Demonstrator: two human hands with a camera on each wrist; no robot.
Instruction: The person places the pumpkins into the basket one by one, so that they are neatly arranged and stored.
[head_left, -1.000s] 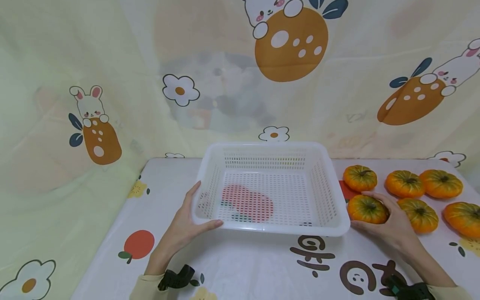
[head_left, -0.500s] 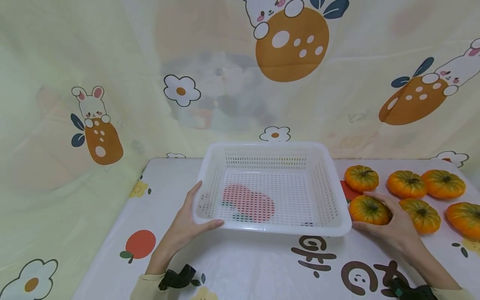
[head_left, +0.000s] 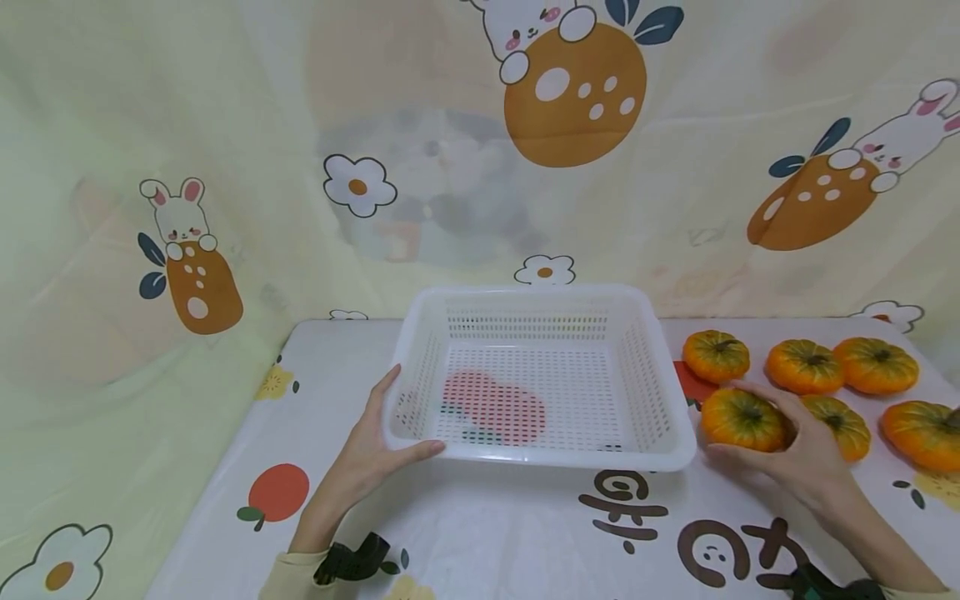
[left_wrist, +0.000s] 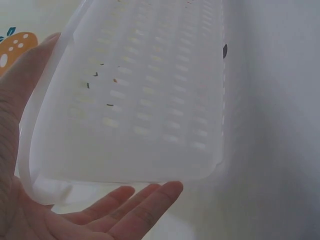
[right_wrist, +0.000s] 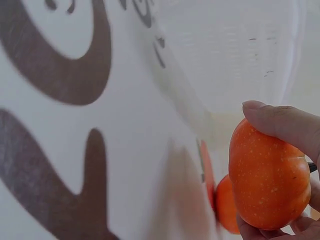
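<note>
A white perforated plastic basket (head_left: 540, 460) sits in the middle of the table, tilted toward the camera in the head view. My left hand (head_left: 375, 442) holds its near left corner, thumb over the rim. In the left wrist view, fingers (left_wrist: 150, 210) lie beneath the basket wall (left_wrist: 135, 160). To the right of the basket, my right hand (head_left: 802, 446) grips a small orange pumpkin (head_left: 745, 419) between thumb and fingers. The right wrist view shows this pumpkin (right_wrist: 267, 175) held by its sides, seemingly off the cloth, its dark stem toward the palm.
Several more pumpkins stand at the right, including one behind the held pumpkin (head_left: 716, 356), one partly hidden by the right hand (head_left: 840, 425) and one at the far right (head_left: 926, 435). A printed cloth covers the table (head_left: 480, 533); a patterned curtain (head_left: 450, 83) hangs behind.
My right hand and the pumpkin in it have shifted slightly right relative to the basket, covering more of the pumpkin behind the hand. The left hand and basket hold still; the view shifts slightly.
</note>
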